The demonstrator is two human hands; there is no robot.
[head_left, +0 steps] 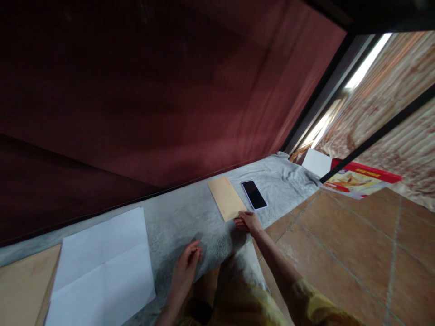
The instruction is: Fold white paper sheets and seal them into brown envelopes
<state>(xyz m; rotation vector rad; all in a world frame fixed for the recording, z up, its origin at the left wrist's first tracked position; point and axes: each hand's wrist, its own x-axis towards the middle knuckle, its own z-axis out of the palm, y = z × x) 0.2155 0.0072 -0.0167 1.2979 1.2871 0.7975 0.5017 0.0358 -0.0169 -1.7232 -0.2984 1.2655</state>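
Observation:
A tan paper envelope (pixel 224 197) lies flat on the grey cloth in front of me. At its near right corner is my right hand (pixel 248 221), its fingers curled and closed on the edge. Just right of the envelope a dark-screened phone (pixel 254 194) in a pale case lies face up. My left hand (pixel 190 260) hovers above the front of the cloth, loosely bent and holding nothing. To its left are white sheets of paper (pixel 105 267) with a fold crease.
A stack of tan envelopes (pixel 29 285) sits at the far left, beside the white sheets. The grey cloth (pixel 176 213) covers a narrow surface against a dark red panel (pixel 170 113). On the right are a tiled floor (pixel 346 231), a black bar and a red printed box (pixel 363 179).

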